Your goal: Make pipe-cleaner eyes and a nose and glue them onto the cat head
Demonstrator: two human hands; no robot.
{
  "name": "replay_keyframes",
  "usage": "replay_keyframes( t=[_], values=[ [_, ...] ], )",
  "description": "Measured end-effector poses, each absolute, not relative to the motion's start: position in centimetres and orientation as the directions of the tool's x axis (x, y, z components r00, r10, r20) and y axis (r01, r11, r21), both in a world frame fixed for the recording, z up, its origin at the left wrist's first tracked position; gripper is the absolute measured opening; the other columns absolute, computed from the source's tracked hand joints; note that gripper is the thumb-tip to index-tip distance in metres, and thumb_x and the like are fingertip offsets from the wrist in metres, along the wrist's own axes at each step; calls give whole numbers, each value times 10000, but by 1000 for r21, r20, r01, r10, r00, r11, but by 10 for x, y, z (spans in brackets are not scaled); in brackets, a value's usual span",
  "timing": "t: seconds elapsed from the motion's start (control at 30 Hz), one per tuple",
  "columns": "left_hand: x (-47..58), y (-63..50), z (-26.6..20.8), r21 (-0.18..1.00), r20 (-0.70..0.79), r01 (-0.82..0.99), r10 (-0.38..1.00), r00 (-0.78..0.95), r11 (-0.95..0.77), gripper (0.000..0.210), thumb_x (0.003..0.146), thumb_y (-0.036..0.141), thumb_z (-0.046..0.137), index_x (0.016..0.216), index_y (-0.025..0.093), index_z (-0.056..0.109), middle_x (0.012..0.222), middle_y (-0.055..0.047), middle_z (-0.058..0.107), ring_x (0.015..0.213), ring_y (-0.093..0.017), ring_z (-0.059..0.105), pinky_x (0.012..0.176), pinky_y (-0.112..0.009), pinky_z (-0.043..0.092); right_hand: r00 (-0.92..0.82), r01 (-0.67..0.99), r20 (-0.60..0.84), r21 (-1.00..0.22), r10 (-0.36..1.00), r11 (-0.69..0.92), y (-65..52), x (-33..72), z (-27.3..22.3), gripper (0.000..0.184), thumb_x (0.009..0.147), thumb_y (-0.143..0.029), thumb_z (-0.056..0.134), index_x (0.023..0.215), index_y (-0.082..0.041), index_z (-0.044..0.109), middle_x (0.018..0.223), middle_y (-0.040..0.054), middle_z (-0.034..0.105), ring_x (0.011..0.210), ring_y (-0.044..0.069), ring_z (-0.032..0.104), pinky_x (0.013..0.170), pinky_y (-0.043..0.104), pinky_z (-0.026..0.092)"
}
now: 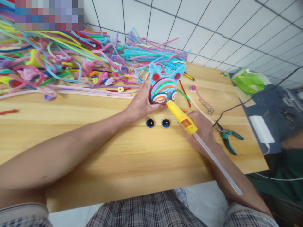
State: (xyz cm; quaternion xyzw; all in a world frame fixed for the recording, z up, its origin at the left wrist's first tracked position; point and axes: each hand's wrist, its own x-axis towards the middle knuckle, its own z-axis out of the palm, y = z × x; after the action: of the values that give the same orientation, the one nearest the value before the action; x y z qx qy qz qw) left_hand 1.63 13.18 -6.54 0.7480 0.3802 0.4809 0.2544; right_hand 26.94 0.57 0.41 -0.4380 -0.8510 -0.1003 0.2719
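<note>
My left hand (pixel 142 102) grips the side of a pipe-cleaner animal head (pixel 164 86), which has blue ears with red centres and striped colours across its brow. In my right hand (pixel 200 127) is a yellow hot glue gun (pixel 181 116), with a clear glue stick (pixel 217 164) sticking out of its back end. The gun's nozzle points at the head's eye area, at or very near the white-and-orange oval; contact cannot be made out. Two black plastic eyes with blue rims, the left one (pixel 150 123) and the right one (pixel 166 123), lie on the table just below the head.
Heaps of coloured pipe cleaners (pixel 71 63) cover the table's back left. To the right lie pliers (pixel 228 138), small scissors (pixel 208 108) and a yellow cutter (pixel 189 76). A black cord (pixel 246 102) crosses the right side. Another person's arm (pixel 292 142) shows at far right.
</note>
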Motion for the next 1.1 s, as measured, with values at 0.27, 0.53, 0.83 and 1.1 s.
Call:
replay_keyframes(
  t=[0.27,0.53,0.83,1.1],
  values=[
    [15,130,-62,763,505,318,826,250,-562,814,763,716,936,1295,253,530,1380,-162,648,1392,-408,609,1184,-600,540,-476,808,531,-51,702,587,5,270,4,187,995,-178,624,1150,-267,571,907,47,728,792,253,703,688,370,533],
    [17,131,-65,745,535,317,809,243,-587,803,776,703,937,1309,252,540,1412,-169,648,1360,-390,629,1152,-572,565,-445,814,512,-112,735,570,5,272,3,130,1013,-246,652,1124,-275,590,887,45,737,784,259,708,699,376,524],
    [17,131,-65,748,528,320,813,246,-582,834,771,712,942,1336,257,532,1402,-162,645,1371,-397,622,1158,-576,559,-468,818,501,-67,728,572,5,274,4,98,1011,-246,637,1084,-268,576,852,34,713,725,235,672,648,356,491],
    [16,131,-63,757,520,304,815,255,-578,829,772,724,933,1310,241,529,1392,-171,649,1368,-401,629,1163,-582,555,-499,804,524,-17,690,594,6,274,3,198,955,-165,638,1111,-263,566,861,40,721,740,249,693,672,362,526]
  ],
)
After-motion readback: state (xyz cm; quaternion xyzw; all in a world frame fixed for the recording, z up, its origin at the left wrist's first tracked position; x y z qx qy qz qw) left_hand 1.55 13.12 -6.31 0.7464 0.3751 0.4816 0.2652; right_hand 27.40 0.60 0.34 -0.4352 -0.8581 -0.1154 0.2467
